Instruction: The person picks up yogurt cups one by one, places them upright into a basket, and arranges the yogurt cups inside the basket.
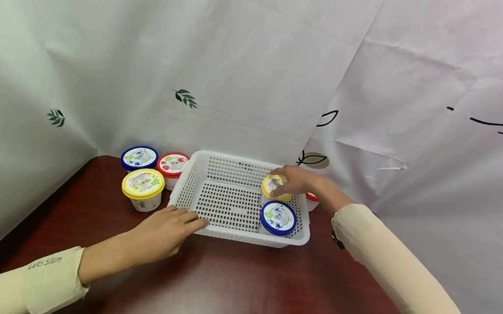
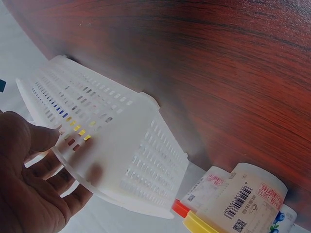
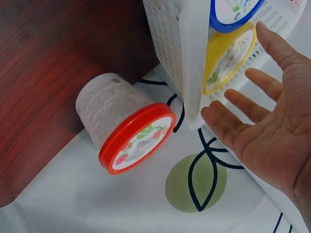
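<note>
A white perforated plastic basket [image 1: 238, 236] stands on the table. My left hand [image 1: 166, 229] grips its front left rim, with the thumb [image 2: 44, 138] on the outer wall and the fingers curled over the edge. Inside the basket's right end are two lidded tubs, a yellow-lidded one [image 1: 270, 184] behind a blue-lidded one [image 1: 278, 218]. Over the yellow lid my right hand [image 3: 272, 111] spreads its fingers, fairly straight, with thumb and fingertips near the lid's edge. Just outside the basket's right wall stands a red-lidded tub [image 3: 138, 141], partly hidden by my right hand in the head view.
Left of the basket, three more tubs stand close together: one blue-lidded [image 1: 139, 158], one red-lidded [image 1: 173, 163] and one yellow-lidded [image 1: 143, 184]. A pale patterned curtain [image 1: 249, 78] hangs behind. The dark red wooden table [image 1: 241, 284] extends in front of the basket.
</note>
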`<state>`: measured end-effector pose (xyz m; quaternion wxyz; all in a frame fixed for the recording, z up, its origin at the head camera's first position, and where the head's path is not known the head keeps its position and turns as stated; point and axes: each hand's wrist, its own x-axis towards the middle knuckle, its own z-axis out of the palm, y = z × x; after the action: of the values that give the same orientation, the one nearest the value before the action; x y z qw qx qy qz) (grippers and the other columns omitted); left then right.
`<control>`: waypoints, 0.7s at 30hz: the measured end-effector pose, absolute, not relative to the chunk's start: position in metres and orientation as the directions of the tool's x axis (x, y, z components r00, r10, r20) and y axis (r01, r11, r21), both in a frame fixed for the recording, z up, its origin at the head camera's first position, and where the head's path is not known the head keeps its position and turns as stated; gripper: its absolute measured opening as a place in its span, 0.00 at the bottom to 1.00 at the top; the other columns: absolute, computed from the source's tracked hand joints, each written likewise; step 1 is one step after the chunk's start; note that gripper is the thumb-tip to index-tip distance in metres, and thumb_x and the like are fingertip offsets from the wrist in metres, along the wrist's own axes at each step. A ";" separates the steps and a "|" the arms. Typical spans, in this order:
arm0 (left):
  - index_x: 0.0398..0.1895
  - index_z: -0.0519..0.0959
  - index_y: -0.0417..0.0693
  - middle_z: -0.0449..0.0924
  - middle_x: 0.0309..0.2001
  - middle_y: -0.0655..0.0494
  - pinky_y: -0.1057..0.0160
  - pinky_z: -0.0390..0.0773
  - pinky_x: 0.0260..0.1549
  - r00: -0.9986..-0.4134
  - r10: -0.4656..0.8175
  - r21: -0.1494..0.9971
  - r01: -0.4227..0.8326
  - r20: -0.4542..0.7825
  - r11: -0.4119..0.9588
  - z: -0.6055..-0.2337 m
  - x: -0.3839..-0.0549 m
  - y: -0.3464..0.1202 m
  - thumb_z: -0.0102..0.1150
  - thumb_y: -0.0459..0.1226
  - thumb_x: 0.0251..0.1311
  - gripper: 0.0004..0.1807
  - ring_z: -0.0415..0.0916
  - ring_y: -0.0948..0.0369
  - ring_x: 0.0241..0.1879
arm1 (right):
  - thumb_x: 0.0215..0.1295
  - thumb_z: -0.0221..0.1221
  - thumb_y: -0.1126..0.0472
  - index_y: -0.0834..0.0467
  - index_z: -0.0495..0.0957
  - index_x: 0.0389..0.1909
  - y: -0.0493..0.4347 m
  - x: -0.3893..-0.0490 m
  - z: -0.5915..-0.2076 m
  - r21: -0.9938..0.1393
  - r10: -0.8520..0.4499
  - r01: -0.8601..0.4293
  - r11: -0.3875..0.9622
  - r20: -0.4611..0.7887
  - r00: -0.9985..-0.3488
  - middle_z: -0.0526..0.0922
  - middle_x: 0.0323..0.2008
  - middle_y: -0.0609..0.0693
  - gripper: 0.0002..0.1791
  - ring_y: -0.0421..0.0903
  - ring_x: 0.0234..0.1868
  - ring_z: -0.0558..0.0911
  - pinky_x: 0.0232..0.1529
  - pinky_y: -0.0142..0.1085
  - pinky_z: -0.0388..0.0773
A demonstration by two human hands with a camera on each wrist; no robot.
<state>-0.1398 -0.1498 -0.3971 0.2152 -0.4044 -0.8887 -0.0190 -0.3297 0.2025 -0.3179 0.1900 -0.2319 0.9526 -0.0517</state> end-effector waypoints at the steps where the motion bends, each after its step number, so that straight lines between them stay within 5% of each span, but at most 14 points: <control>1: 0.62 0.86 0.48 0.90 0.49 0.54 0.50 0.88 0.48 -0.580 0.710 -0.141 0.727 0.398 0.672 -0.397 -0.140 -0.150 0.76 0.26 0.55 0.28 0.89 0.51 0.49 | 0.72 0.71 0.39 0.49 0.70 0.87 0.204 -0.330 -0.317 -0.188 -0.457 -0.416 0.890 -0.336 -0.824 0.69 0.85 0.64 0.46 0.66 0.86 0.68 0.84 0.66 0.67; 21: 0.62 0.86 0.48 0.89 0.49 0.54 0.50 0.87 0.48 -0.579 0.710 -0.143 0.726 0.401 0.673 -0.399 -0.140 -0.150 0.75 0.26 0.54 0.29 0.89 0.51 0.49 | 0.72 0.75 0.48 0.58 0.76 0.81 0.231 -0.331 -0.294 -0.198 -0.441 -0.395 0.897 -0.345 -0.829 0.75 0.82 0.62 0.41 0.68 0.83 0.73 0.81 0.65 0.73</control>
<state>-0.1404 -0.1504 -0.3989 0.2174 -0.4040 -0.8884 -0.0182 -0.3309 0.2310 -0.2939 0.1942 -0.2189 0.9544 -0.0591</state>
